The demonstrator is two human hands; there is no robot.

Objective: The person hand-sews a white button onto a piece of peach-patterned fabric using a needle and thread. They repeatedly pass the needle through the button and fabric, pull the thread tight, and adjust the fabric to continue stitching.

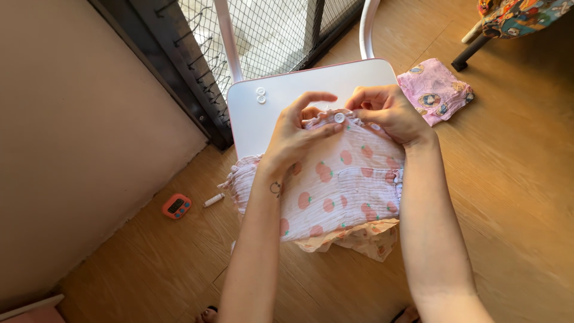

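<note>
We see a white chair [269,113] on the wood floor [514,197], far from us, with a pink garment [341,191] draped over its near edge. Our left hand [293,134] pinches a white button [339,117] at the garment's far edge; our right hand [388,110] grips the cloth just right of it. Two spare buttons [260,95] lie far left on the seat.

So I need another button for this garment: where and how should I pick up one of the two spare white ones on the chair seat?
Pinch one of the two spare white buttons by its rim, fingers coming straight down from above. They lie flat on the white chair seat, touching each other, so take the outer edge. The left hand is nearer; both hands now hold the pink garment.
</note>
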